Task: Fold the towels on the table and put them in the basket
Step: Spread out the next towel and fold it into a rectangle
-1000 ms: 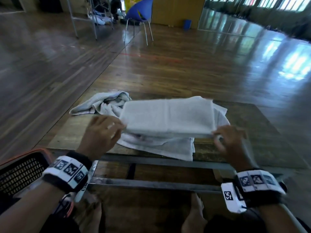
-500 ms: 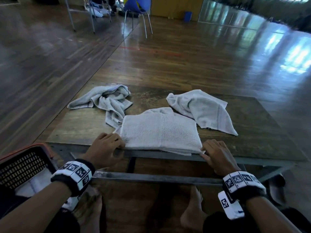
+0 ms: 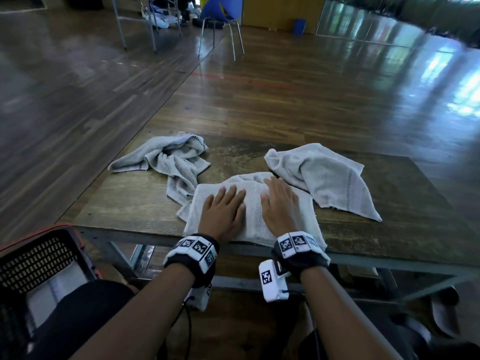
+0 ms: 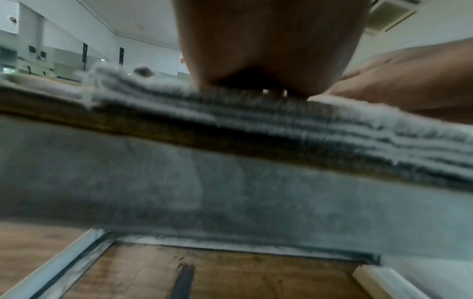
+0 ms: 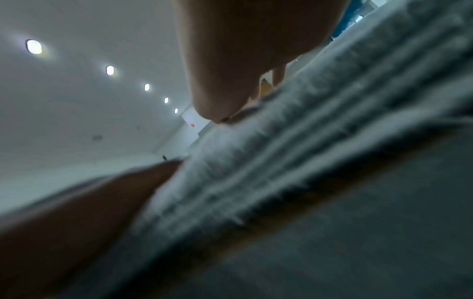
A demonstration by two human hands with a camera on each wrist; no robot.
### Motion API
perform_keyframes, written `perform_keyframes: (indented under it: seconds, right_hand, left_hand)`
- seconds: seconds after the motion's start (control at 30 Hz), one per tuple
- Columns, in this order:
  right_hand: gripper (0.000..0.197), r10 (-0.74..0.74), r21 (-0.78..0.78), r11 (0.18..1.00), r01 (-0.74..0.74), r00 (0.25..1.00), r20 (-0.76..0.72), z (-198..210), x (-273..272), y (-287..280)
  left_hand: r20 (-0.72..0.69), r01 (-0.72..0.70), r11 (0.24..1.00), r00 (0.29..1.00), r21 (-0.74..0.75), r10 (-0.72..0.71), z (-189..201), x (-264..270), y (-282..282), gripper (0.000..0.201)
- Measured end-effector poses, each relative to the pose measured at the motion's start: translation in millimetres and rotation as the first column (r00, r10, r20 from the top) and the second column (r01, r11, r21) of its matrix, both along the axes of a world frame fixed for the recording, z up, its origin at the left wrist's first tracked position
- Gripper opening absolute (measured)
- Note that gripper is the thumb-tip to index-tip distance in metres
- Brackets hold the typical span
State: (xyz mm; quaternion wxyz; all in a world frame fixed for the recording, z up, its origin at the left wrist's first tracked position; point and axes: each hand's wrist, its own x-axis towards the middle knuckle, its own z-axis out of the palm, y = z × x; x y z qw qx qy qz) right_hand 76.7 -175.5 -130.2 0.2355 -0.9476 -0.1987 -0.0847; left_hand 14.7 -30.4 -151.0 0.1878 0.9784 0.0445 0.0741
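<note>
A folded grey towel (image 3: 253, 219) lies at the near edge of the wooden table (image 3: 130, 203). My left hand (image 3: 224, 207) and right hand (image 3: 279, 202) both lie flat on top of it, side by side, fingers straight, pressing it down. The left wrist view shows the stacked folded towel layers (image 4: 281, 125) under my left hand (image 4: 266, 46). In the right wrist view the folded towel (image 5: 294, 151) sits beneath my right hand (image 5: 243, 52). A crumpled towel (image 3: 168, 159) lies at the back left, another loose towel (image 3: 327, 178) at the back right. A black basket (image 3: 39, 258) stands low at my left.
The table's metal frame (image 3: 389, 266) runs along the near edge, with a lower rail beneath. My knee (image 3: 85, 302) is beside the basket. A blue chair (image 3: 220, 19) and a metal rack (image 3: 137, 22) stand far back on the wooden floor.
The folded towel was held up a second ago, then laid on the table near its edge. Both hands have moved from its sides onto its top.
</note>
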Motion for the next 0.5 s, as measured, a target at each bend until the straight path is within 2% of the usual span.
perform_keyframes:
  seconds: [0.13,0.37,0.5]
  right_hand:
    - [0.052,0.066,-0.225,0.972,-0.064,0.998,-0.002,-27.6,-11.1,-2.4]
    - [0.06,0.05,-0.343,0.939,-0.033,0.998,0.041,-46.5,-18.4,-36.7]
    - [0.06,0.019,-0.371,0.929,-0.003,0.999,0.039,-53.4,-20.5,-75.3]
  left_hand:
    - [-0.063,-0.05,0.995,0.996,0.087,0.056,-21.1,7.9,5.6,0.05]
    - [-0.078,-0.067,0.987,0.994,0.147,0.079,-23.8,9.6,15.5,0.057]
    - [-0.096,-0.01,0.985,0.995,0.17,0.026,-23.8,2.8,29.7,0.058]
